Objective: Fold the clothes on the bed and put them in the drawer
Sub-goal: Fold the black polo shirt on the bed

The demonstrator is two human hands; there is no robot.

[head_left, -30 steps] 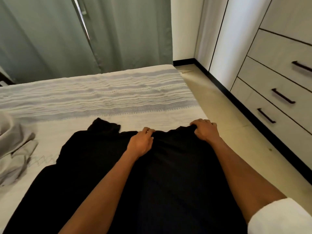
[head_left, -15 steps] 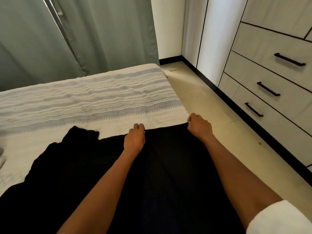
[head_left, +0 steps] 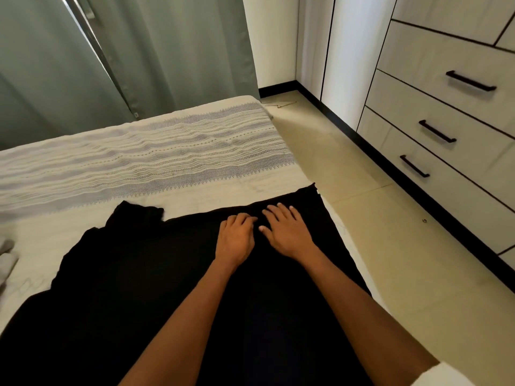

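Lying spread across the near part of the bed [head_left: 195,188], a black garment [head_left: 139,288] covers the mattress from the near edge up to about mid-bed, its right side running along the bed's right edge and its far right corner [head_left: 312,190] reaching that edge. Both hands rest on the garment close to its far hem, side by side and almost touching. The left hand [head_left: 235,239] sits palm down with its fingers bent under at the knuckles; whether they pinch any cloth cannot be told. The right hand [head_left: 287,232] lies flat, fingers [head_left: 278,213] straight and slightly spread, pressing the cloth. A short dark flap [head_left: 139,214] of the garment projects toward the far left of the hem. The bedcover carries a band of grey wavy stripes [head_left: 139,160] across the far half. A scrap of grey cloth [head_left: 7,257] shows at the bed's left edge. Right of the bed lies a tiled floor [head_left: 362,218], then a cabinet with three closed drawers [head_left: 446,140] bearing dark bar handles. Green curtains [head_left: 139,51] hang beyond the bed's far edge
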